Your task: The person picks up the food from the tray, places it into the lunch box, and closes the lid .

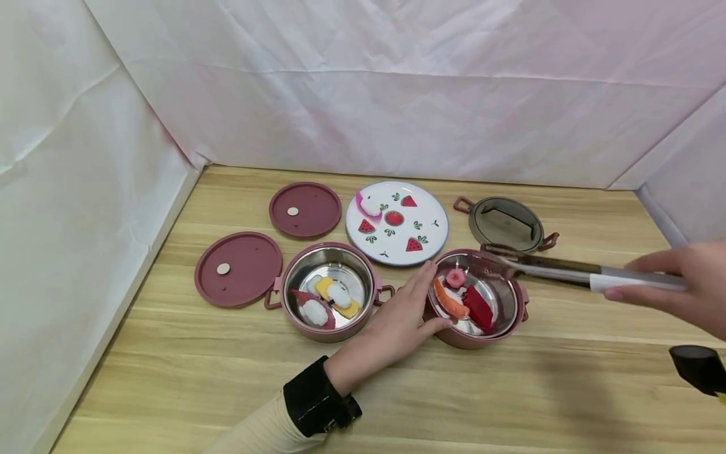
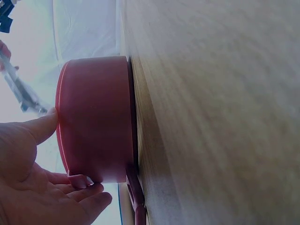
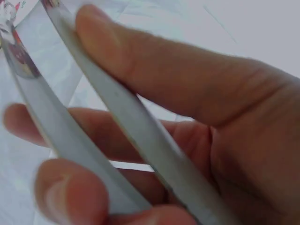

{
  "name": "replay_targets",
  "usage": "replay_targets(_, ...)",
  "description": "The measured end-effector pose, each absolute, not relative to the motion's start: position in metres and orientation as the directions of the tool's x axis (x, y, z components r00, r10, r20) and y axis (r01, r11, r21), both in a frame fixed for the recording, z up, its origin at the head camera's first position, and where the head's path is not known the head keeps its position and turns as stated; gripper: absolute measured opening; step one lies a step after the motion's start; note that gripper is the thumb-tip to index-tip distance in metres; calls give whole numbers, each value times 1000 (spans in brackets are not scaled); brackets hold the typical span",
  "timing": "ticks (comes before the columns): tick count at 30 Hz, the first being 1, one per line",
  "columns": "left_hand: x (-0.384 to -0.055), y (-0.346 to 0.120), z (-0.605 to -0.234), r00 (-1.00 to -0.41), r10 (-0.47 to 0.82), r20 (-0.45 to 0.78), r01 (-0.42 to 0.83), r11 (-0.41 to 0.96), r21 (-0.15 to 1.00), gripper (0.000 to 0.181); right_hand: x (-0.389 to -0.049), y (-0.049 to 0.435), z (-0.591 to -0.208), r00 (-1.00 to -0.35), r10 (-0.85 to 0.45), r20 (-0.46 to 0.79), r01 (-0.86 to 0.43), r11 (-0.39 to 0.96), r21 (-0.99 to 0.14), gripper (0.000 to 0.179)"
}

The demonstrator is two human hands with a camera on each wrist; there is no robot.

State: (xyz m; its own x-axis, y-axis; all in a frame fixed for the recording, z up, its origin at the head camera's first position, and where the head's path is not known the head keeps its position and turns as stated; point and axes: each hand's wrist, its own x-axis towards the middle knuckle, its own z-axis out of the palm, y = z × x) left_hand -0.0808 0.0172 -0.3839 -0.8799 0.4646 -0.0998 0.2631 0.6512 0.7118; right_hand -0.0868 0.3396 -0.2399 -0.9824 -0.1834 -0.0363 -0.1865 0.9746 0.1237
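Note:
My left hand (image 1: pixel 397 321) rests against the left side of the right pot (image 1: pixel 462 340), its thumb at the near rim and its fingers extended by the side handle. In this pot lie an orange-and-white toy sushi piece (image 1: pixel 450 299), a red piece (image 1: pixel 478 309) and a small pink round piece (image 1: pixel 455 277). With my right hand (image 1: pixel 694 284) I grip metal tongs (image 1: pixel 635 278) by their pale arms (image 3: pixel 136 126). Their tips, blurred, are over the pot's far right rim. More toy sushi (image 1: pixel 338 294) lies in the left pot (image 1: pixel 323 333).
Behind the pots stands a white plate (image 1: pixel 431 221) with watermelon prints, bearing a pink-and-white piece (image 1: pixel 370 205). Two maroon lids (image 1: pixel 306 221) lie at left. A glass lid (image 1: pixel 505 221) with maroon handles is at back right. A black object (image 1: pixel 697 366) shows at the right edge.

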Motion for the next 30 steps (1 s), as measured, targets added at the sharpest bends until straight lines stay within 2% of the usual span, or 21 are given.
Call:
replay_targets(4,-81,17,-384,-881,463,-96,267,655,707,88,-101,328,-229,-978,-206,-7,-205,966,158,75)
replay_targets(8,-81,17,-384,-880,467,-91,272,651,709,87,-115,309,-218,-972,-236,1,-231,951,206,68)
replay_targets(15,-80,17,-385,-879,470,-85,278,649,708,88,-141,278,-202,-981,-176,-78,-188,961,203,75)
replay_targets(30,-80,18,-385,-882,458,-109,249,650,718,89,-185,218,-225,-940,-327,-91,-337,931,137,65)
